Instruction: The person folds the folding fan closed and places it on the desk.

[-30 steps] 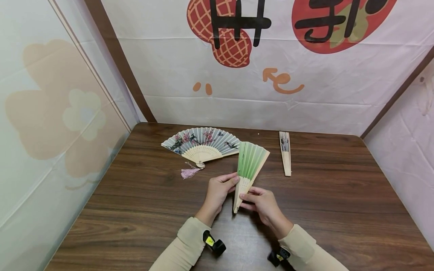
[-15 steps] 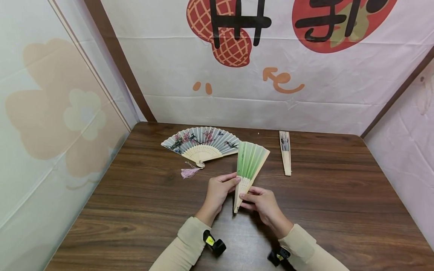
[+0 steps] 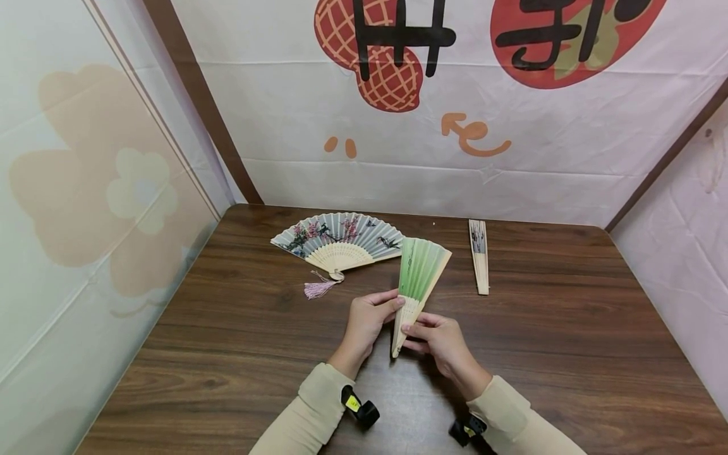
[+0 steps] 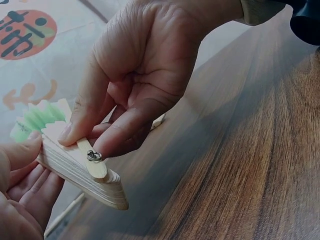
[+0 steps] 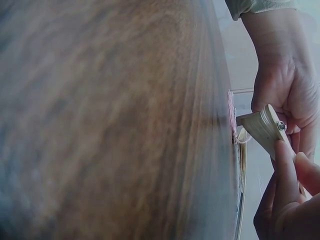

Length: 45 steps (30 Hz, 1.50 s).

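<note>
Soft, even light in the head view left the cloth backdrop bright and the tabletop crisply grained, with a pale glare at 6 o'clock and dim shadows close by. The left wrist view was duller: the fingers sat in shade, and a darker band crossed the tabletop from 7 toward 2 o'clock. The right wrist view looked hazy and bluish, its tabletop smeared out of focus, worst toward 8 o'clock

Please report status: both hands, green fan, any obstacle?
Left hand and right hand pinching green fan, partly spread. In head view, it overlaps flowered fan; contact unclear. Folded fan apart, at right.
</note>
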Motion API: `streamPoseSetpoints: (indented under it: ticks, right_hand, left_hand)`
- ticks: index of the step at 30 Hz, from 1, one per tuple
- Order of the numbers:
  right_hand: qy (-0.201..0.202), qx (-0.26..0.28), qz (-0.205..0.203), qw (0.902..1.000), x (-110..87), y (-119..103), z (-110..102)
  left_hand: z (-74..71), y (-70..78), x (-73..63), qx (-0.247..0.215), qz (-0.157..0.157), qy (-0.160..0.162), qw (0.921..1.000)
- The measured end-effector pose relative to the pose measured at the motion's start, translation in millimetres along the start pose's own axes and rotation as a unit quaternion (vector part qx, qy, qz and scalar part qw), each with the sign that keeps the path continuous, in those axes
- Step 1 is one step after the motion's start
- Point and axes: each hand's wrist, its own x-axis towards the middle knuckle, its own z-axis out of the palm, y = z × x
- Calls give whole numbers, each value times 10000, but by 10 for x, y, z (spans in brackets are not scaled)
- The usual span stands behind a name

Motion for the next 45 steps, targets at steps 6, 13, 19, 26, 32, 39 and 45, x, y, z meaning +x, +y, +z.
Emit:
streamPoseSetpoints:
  ticks: [6,13,19,26,32,39,45]
  right_hand:
    - [17,-26,-7,10000,3,10,1]
    - [24,-107,-45,9999,1,9,0]
    - [42,-183,-50,9998,-3,6,6]
    - [28,-220,-65,9997,-5,2,13]
    - [52,-253,-47,9997,-6,4,20]
    - [190,-280,-25,9994,-9,2,45]
    - [127,-288,-23,9995,-11,-6,42]
  left_hand:
    - [12,4,-9,-31,23,-63,10000]
    - [20,-4,-9,-31,28,-55,10000]
    - [25,-19,-5,-1,36,-38,10000]
    - [30,-17,-19,89,54,-2,9999]
    - [38,-7,-36,203,102,-5,9997]
    - [43,-14,-39,477,261,49,9985]
    - [47,-20,-32,541,307,84,9980]
